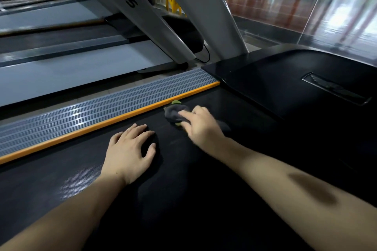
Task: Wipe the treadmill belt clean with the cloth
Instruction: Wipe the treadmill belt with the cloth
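I have the cloth [173, 113] under my right hand [201, 126], fingers [184, 113] spread flat and pressing it to the treadmill belt [183, 189], close to the orange edge strip [114, 121] and just short of the black motor cover [285, 87]. My left hand [128, 153] rests open on the belt, fingers released, holding nothing. The cloth looks soft, light and bunched, dark with green showing; I judge it best driven by a flat palm on its middle, since it may roll up. No containers in sight
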The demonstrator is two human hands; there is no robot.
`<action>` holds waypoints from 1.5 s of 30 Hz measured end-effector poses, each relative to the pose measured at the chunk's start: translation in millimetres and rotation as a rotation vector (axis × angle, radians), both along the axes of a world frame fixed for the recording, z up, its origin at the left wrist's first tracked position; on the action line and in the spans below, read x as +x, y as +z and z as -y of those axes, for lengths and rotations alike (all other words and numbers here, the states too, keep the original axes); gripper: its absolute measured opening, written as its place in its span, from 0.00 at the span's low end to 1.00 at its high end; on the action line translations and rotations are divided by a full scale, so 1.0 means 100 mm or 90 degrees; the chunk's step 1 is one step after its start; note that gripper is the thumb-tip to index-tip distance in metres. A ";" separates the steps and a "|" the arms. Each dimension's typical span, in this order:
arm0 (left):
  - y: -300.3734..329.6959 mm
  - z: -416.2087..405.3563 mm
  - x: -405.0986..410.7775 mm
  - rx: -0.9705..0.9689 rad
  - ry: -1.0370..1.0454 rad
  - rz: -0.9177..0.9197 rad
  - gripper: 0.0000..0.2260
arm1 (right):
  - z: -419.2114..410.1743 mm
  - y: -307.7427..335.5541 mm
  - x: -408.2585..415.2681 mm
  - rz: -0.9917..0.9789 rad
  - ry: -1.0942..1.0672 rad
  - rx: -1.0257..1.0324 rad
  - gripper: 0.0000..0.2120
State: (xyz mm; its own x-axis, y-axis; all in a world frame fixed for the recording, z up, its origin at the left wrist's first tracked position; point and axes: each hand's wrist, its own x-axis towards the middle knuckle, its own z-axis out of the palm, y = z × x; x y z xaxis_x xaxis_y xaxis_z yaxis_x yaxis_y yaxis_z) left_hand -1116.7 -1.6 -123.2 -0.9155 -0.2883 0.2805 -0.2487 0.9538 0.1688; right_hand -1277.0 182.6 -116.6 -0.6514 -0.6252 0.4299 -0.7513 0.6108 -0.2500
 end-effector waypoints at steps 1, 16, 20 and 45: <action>0.00 0.00 0.01 -0.001 0.001 -0.001 0.25 | -0.10 0.02 -0.18 -0.027 -0.038 0.023 0.14; -0.02 0.00 0.01 -0.006 -0.016 -0.002 0.24 | -0.17 0.03 -0.07 -0.033 -0.022 0.000 0.14; -0.05 0.01 -0.01 0.008 -0.023 -0.001 0.24 | -0.74 0.15 -0.95 -0.056 -0.304 0.040 0.14; -0.01 -0.02 0.00 0.009 -0.027 -0.001 0.24 | -0.06 0.01 0.53 0.013 -0.010 -0.065 0.14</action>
